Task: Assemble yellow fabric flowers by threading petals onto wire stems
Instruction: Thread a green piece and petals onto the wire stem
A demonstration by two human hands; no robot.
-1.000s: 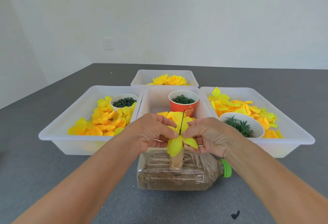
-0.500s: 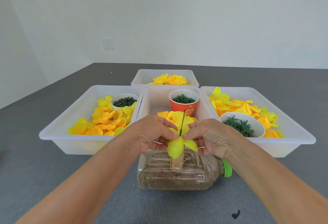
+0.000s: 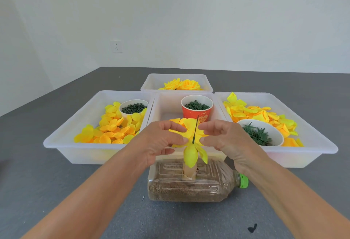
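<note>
Hands: left hand (image 3: 162, 140) and right hand (image 3: 225, 136), one each side of the wire stem (image 3: 195, 129), fingers loosely spread and apart, gripping nothing; fingertips near the petals, contact not clear.

Wire stem: thin, dark, upright; stands in a cardboard tube (image 3: 190, 171) set in a bottle (image 3: 189, 183), likely so both hands are free.

Petals on stem (image 3: 191, 155): soft yellow fabric, cupped, drooping over the tube top; flower judged part-built.

Bottle: clear ribbed plastic, green cap, lying on its side on the grey worktop (image 3: 47, 178), filled with brown grain, probably as ballast.

Trays, white translucent plastic, within reach:
- left tray (image 3: 62, 138): round yellow-orange petals, white cup of dark green bits;
- middle tray (image 3: 166, 104): red paper cup (image 3: 197, 110) of green rings;
- right tray (image 3: 318, 144): pointed yellow petals, white bowl of green leafy parts;
- far tray (image 3: 151, 82): finished yellow flowers.
</note>
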